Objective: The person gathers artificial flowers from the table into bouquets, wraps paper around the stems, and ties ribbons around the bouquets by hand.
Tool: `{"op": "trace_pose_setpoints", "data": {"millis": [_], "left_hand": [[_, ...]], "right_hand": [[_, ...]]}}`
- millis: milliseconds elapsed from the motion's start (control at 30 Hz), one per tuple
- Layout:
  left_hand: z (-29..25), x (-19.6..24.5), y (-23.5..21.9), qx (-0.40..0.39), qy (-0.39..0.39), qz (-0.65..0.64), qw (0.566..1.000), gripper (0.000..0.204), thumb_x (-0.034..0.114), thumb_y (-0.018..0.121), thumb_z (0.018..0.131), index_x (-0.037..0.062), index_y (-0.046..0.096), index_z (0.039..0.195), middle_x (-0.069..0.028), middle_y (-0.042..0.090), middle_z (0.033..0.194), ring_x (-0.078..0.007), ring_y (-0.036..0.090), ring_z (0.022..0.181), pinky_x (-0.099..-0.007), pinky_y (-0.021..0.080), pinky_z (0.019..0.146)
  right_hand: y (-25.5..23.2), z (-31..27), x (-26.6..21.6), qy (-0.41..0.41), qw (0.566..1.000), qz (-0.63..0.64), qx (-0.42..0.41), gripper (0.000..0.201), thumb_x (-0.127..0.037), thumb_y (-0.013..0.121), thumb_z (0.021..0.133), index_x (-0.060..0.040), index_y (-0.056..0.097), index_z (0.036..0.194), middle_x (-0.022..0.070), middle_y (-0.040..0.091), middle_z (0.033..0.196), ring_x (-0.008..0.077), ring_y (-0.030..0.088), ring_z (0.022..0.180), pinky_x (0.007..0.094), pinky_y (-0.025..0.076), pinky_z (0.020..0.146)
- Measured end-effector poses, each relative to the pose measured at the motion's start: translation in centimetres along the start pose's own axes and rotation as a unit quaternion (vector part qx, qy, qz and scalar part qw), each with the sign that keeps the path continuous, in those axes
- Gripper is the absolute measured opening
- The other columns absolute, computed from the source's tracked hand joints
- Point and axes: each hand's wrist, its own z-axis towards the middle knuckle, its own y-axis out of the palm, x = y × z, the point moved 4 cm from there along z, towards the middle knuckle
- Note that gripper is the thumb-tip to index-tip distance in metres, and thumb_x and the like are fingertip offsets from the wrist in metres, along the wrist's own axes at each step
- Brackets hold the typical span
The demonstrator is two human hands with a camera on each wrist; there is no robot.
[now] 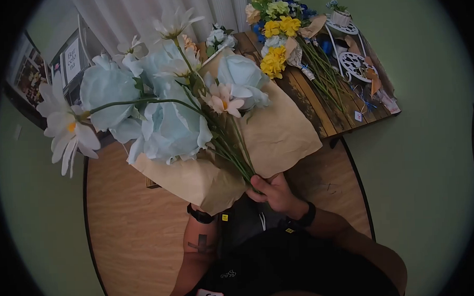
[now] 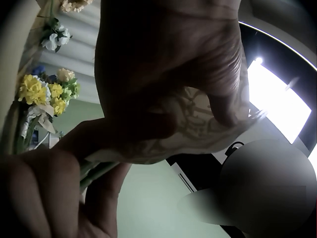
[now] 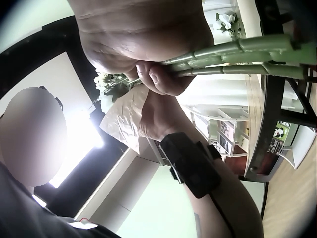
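A bouquet of pale blue roses (image 1: 176, 126) and white daisies (image 1: 72, 127) lies in brown wrapping paper (image 1: 278, 131), its blooms toward the far left. My right hand (image 1: 280, 194) grips the bundle of green stems (image 1: 237, 161) just below the paper. In the right wrist view the stem ends (image 3: 237, 54) stick out past that hand. My left hand is hidden behind the paper in the head view. The left wrist view shows the left hand (image 2: 168, 59) holding the paper's edge (image 2: 198, 124) between thumb and fingers, close to the right hand (image 2: 44, 193).
A slatted wooden table (image 1: 319, 111) at the back right bears yellow flowers (image 1: 274, 60), more stems, a white metal stand (image 1: 355, 65) and a small tag (image 1: 358, 116). Behind hangs a white curtain (image 1: 123, 16). A round wood-toned surface (image 1: 130, 225) lies below the bouquet.
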Motion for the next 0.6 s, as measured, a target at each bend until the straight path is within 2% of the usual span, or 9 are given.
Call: {"op": "trace_pose_setpoints", "data": {"millis": [67, 100, 167, 200, 333, 433, 500, 567, 600], "left_hand": [[0.7, -1.4, 0.1, -0.007, -0.010, -0.004, 1.000, 0.059, 0.042, 0.048, 0.100, 0.0104, 0.032, 0.148, -0.0119, 0.045, 0.142, -0.0296, 0.049, 0.125, -0.0435, 0.040, 0.106], [0.3, 0.4, -0.1, -0.009, -0.016, -0.007, 1.000, 0.059, 0.043, 0.048, 0.101, 0.0107, 0.032, 0.148, -0.0117, 0.045, 0.143, -0.0295, 0.048, 0.126, -0.0437, 0.040, 0.107], [-0.1, -0.1, 0.2, -0.012, -0.031, -0.014, 0.999, 0.060, 0.044, 0.047, 0.101, 0.0113, 0.031, 0.149, -0.0114, 0.044, 0.144, -0.0294, 0.047, 0.127, -0.0441, 0.039, 0.108], [0.9, -0.6, -0.4, -0.014, -0.037, -0.019, 0.999, 0.060, 0.045, 0.046, 0.101, 0.0115, 0.031, 0.149, -0.0112, 0.044, 0.144, -0.0294, 0.047, 0.127, -0.0442, 0.039, 0.108], [1.0, -0.5, -0.4, -0.030, -0.056, -0.033, 0.997, 0.062, 0.048, 0.044, 0.102, 0.0127, 0.029, 0.150, -0.0106, 0.042, 0.146, -0.0292, 0.045, 0.130, -0.0450, 0.038, 0.110], [4.0, 0.8, -1.2, -0.047, -0.061, -0.035, 0.996, 0.063, 0.050, 0.043, 0.102, 0.0136, 0.028, 0.151, -0.0101, 0.041, 0.148, -0.0291, 0.044, 0.132, -0.0455, 0.036, 0.112], [1.3, -0.1, -0.4, -0.059, -0.067, -0.036, 0.995, 0.063, 0.052, 0.042, 0.103, 0.0141, 0.028, 0.152, -0.0098, 0.040, 0.149, -0.0290, 0.043, 0.133, -0.0459, 0.036, 0.113], [0.3, -0.1, -0.2, -0.073, -0.075, -0.035, 0.994, 0.064, 0.053, 0.041, 0.103, 0.0147, 0.027, 0.152, -0.0095, 0.039, 0.150, -0.0289, 0.042, 0.134, -0.0462, 0.035, 0.114], [-1.1, -0.1, -2.4, -0.073, -0.076, -0.032, 0.994, 0.064, 0.053, 0.041, 0.103, 0.0147, 0.027, 0.152, -0.0095, 0.039, 0.150, -0.0289, 0.042, 0.134, -0.0462, 0.035, 0.114]], "right_hand": [[-0.4, 0.0, 1.2, 0.039, 0.998, 0.016, -0.052, 0.014, -0.013, 0.049, 0.106, -0.0064, 0.055, 0.117, -0.0037, 0.049, 0.080, 0.0051, 0.031, 0.051, 0.0219, 0.026, 0.047], [-0.2, -0.1, 1.4, 0.040, 0.998, 0.019, -0.050, 0.014, -0.013, 0.049, 0.106, -0.0064, 0.055, 0.117, -0.0037, 0.049, 0.080, 0.0051, 0.031, 0.051, 0.0219, 0.026, 0.047], [0.1, 0.2, 1.0, 0.010, 0.999, 0.010, 0.033, 0.014, -0.016, 0.048, 0.106, -0.0058, 0.057, 0.112, -0.0041, 0.047, 0.072, 0.0050, 0.031, 0.050, 0.0223, 0.025, 0.046], [0.0, 0.2, 1.3, 0.012, 0.999, 0.011, 0.035, 0.014, -0.016, 0.048, 0.106, -0.0058, 0.057, 0.112, -0.0041, 0.047, 0.072, 0.0050, 0.031, 0.050, 0.0223, 0.025, 0.046], [0.4, 0.0, 2.2, 0.020, 1.000, 0.008, -0.004, 0.015, -0.017, 0.047, 0.107, -0.0052, 0.057, 0.109, -0.0045, 0.045, 0.070, 0.0047, 0.031, 0.049, 0.0225, 0.024, 0.046], [0.8, -0.3, 2.3, 0.039, 0.998, 0.036, -0.030, 0.016, -0.017, 0.047, 0.107, -0.0049, 0.057, 0.108, -0.0045, 0.044, 0.069, 0.0046, 0.030, 0.049, 0.0226, 0.024, 0.046], [0.8, -0.5, 1.9, 0.037, 0.998, 0.045, -0.037, 0.016, -0.017, 0.047, 0.107, -0.0048, 0.057, 0.107, -0.0044, 0.044, 0.068, 0.0045, 0.030, 0.049, 0.0226, 0.024, 0.046], [0.7, -0.7, 1.7, 0.037, 0.999, 0.025, 0.002, 0.020, -0.019, 0.045, 0.108, -0.0037, 0.058, 0.105, -0.0045, 0.040, 0.066, 0.0044, 0.031, 0.049, 0.0221, 0.025, 0.047], [0.2, -1.0, 2.3, 0.036, 0.999, 0.027, 0.000, 0.020, -0.019, 0.045, 0.108, -0.0037, 0.058, 0.105, -0.0045, 0.040, 0.066, 0.0044, 0.031, 0.049, 0.0221, 0.025, 0.047]]}}
